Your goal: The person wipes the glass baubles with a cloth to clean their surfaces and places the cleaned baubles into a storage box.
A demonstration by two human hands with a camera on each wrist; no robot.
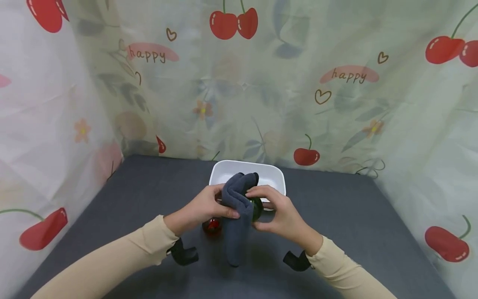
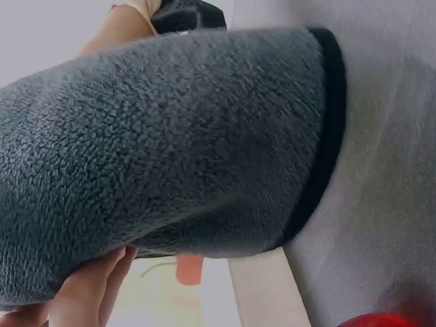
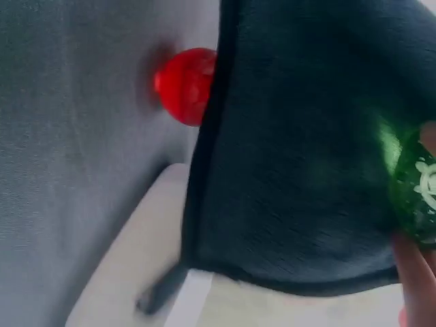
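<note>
My left hand [image 1: 203, 208] grips a dark grey fleecy cloth [image 1: 237, 232] with black edging, thumb in front and fingers behind. The cloth hangs folded over, with its lower end near the table. My right hand [image 1: 281, 212] pinches a glossy green round object [image 1: 257, 208] against the cloth's right side. White markings show on the green object [image 3: 417, 194] in the right wrist view; the hand and frame edge cut off part of it. A shiny red round object [image 1: 213, 225] rests on the table below my left hand, partly behind the cloth.
A white rectangular tray [image 1: 274, 175] stands at the back of the dark grey table [image 1: 168, 178], just behind the hands. Cherry-printed curtains [image 1: 242, 83] rise behind and on both sides. Black wrist-worn devices [image 1: 184, 254] sit under both forearms.
</note>
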